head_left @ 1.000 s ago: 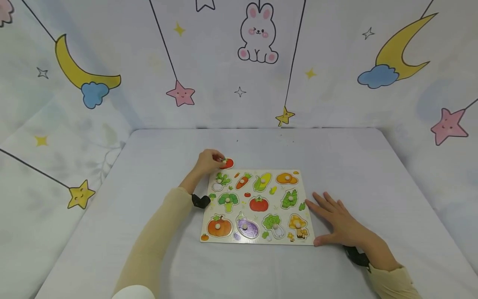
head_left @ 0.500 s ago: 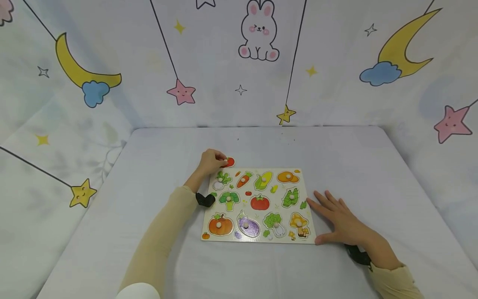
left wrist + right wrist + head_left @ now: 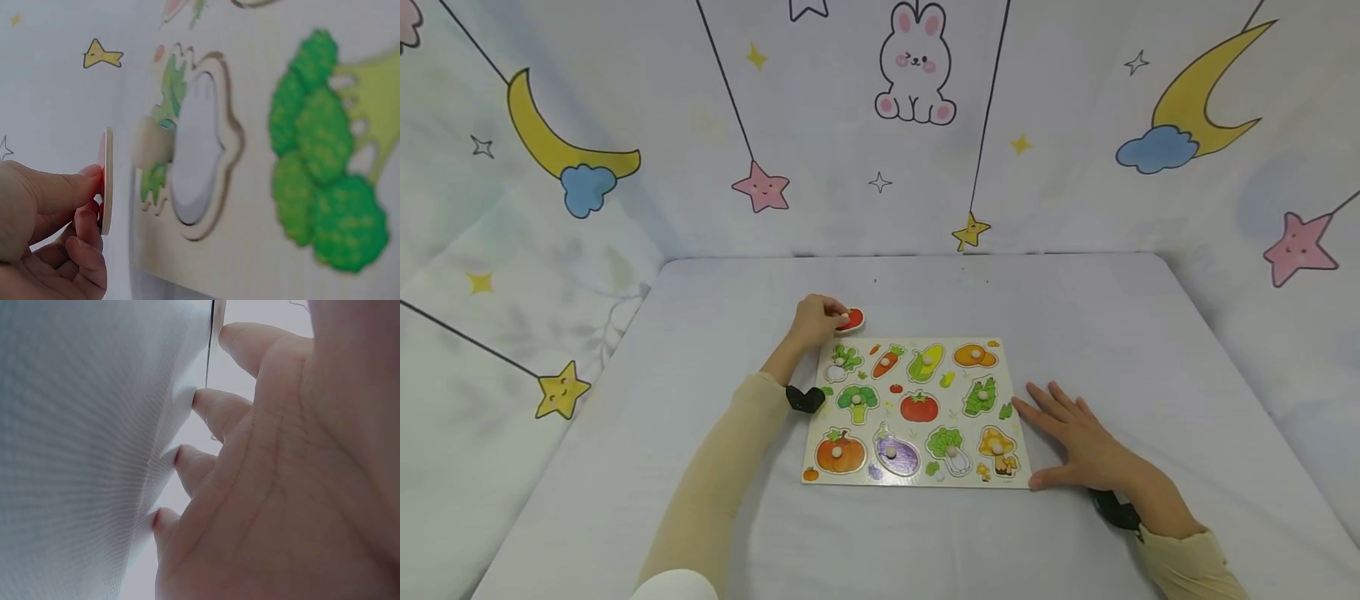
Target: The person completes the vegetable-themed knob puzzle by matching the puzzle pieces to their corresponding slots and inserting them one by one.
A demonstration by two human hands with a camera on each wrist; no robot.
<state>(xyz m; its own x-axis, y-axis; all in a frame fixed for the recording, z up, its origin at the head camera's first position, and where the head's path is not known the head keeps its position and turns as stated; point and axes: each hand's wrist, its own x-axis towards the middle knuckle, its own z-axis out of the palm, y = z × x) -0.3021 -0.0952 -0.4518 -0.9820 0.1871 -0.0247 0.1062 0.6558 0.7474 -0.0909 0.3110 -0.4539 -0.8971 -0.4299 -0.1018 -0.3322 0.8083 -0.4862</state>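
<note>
Beyond the far left corner of the vegetable puzzle board, my left hand pinches a red tomato puzzle piece by its knob. In the left wrist view the tomato piece appears edge-on between thumb and fingers, beside the turnip piece. The board carries pieces such as a carrot, corn, broccoli, pumpkin and eggplant; its tomato picture in the middle row shows no knob. My right hand is spread at the board's right edge, thumb at the near corner. In the right wrist view its fingertips press on the cloth.
A white cloth covers the table around the board. Behind it stands a pale backdrop printed with moons, stars and a rabbit. A dark wrist strap on the left arm overlaps the board's left edge in the head view.
My left hand has shifted slightly left and away from the board with the tomato piece, which is now tilted a little. My right hand stays put.
</note>
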